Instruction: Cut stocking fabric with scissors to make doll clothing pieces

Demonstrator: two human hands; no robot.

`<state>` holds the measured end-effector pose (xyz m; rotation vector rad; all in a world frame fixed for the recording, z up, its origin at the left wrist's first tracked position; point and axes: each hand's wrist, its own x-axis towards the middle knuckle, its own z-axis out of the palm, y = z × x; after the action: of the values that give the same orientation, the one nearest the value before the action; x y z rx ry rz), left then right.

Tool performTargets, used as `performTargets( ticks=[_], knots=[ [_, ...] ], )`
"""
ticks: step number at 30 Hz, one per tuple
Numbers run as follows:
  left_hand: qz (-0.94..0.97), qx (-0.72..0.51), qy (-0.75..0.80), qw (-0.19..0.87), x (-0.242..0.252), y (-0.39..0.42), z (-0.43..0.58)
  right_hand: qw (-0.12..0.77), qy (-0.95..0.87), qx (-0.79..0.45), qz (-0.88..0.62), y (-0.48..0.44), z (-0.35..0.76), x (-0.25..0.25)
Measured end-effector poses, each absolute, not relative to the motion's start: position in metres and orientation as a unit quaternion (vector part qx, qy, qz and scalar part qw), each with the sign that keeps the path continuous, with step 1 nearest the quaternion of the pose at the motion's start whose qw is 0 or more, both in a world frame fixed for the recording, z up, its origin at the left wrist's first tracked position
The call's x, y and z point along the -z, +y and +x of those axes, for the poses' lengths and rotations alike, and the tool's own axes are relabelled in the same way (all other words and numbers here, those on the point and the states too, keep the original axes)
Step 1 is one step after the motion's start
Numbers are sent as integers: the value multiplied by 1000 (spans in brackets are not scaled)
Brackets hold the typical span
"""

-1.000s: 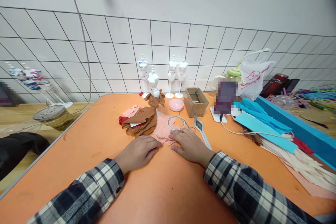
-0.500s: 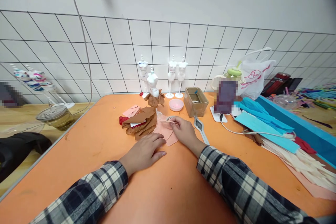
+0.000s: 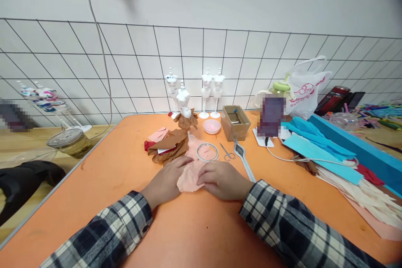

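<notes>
A crinkled pink paper piece [image 3: 189, 177] lies on the orange table between my hands. My left hand [image 3: 168, 180] rests at its left edge, fingers closed over the paper's upper left part. My right hand [image 3: 221, 179] pinches its right edge, thumb and fingers together. Just beyond, more pink paper [image 3: 195, 143] lies flat beneath a round ring [image 3: 197, 152] with small items inside. Small scissors [image 3: 228, 154] lie right of the ring. Brown crumpled papers [image 3: 171, 144] are piled to the left, with pink and red pieces beside them.
White mini mannequins [image 3: 205, 88] stand by the wall, one with brown paper around its base. A pink bowl [image 3: 212, 126], a cardboard box [image 3: 236, 122], a grey-handled tool [image 3: 246, 163] and a phone on a stand [image 3: 271, 115] are nearby. Blue paper [image 3: 320, 157] lies right.
My right hand has come nearer and down, uncovering the ring and scissors. A pink piece now lies closer to me between my hands. My left hand has shifted slightly left, its fingers now at the paper.
</notes>
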<state>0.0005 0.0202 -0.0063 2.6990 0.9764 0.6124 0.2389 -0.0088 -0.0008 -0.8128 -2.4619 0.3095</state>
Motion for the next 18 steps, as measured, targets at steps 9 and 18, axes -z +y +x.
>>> performTargets(
  ticks=[9,18],
  knots=[
    [943,-253,195,88,-21,-1,-6,139,-944,-74,-291,-18,243,-3],
    [968,-113,217,48,-9,-8,7,170,-927,-93,-320,-27,232,-1]
  ],
)
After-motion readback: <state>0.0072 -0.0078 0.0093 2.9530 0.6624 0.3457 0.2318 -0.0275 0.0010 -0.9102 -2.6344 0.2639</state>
